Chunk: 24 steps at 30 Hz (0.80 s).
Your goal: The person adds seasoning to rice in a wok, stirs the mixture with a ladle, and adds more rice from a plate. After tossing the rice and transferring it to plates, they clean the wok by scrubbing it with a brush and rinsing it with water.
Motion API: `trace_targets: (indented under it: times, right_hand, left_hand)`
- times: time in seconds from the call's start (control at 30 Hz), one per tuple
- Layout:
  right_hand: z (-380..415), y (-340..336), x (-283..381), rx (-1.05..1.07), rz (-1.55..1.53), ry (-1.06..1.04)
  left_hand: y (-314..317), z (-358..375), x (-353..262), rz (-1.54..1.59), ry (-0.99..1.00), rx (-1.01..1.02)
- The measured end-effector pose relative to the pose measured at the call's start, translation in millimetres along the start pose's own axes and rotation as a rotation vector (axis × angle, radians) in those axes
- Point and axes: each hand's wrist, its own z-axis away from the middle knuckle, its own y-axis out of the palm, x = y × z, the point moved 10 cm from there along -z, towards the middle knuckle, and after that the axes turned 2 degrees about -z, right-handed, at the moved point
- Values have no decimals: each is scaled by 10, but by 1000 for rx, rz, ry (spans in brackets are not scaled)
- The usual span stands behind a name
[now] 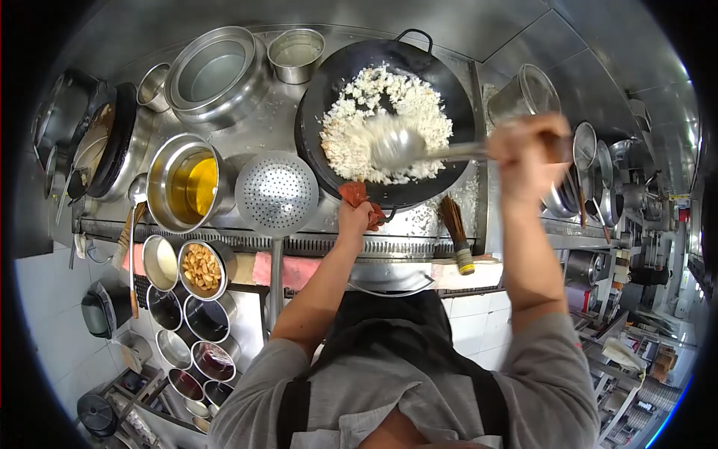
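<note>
This looks like a restaurant-type kitchen; a steel cooking counter (273,120) spans the upper half of the frame, backed by metal wall panels (366,13) along the top; a large wok (450,78) of white, rice-like food (407,91) sits at upper centre; a broad perforated skimmer (276,193) is left of centre; round metal containers (207,320) crowd the lower left, near white tiles (52,288); loaded racks (628,389) fill the lower right.

Wok (451,86) sat upper centre, rice (422,105) inside, ladle head (400,147) over it. Skimmer (277,193) was left of wok, oil pot (158,170) left of that, nuts (202,268) in a smaller pot (224,265) below. Brush (457,233) lay below wok's right half.
</note>
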Motion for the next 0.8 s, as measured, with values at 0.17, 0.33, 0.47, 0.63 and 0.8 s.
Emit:
trace_targets:
  times: [0.17,0.33,0.47,0.63,0.8]
  right_hand:
    - [-398,-5,97,-60,149,-132]
    - [-490,-720,289,-232,-55,-184]
    - [-266,-528,-240,-312,-167,-58]
    - [-269,-97,399,22,-298,-96]
    - [-122,45,-208,104,212,-70]
  left_hand:
    - [-3,-47,-34,-22,45,-18]
    - [-1,-2,-55,-74,-9,3]
    - [13,-70,-10,-96,56,10]
    - [-27,-20,-2,-115,17,-40]
    - [-27,9,-59,-38,92,-141]
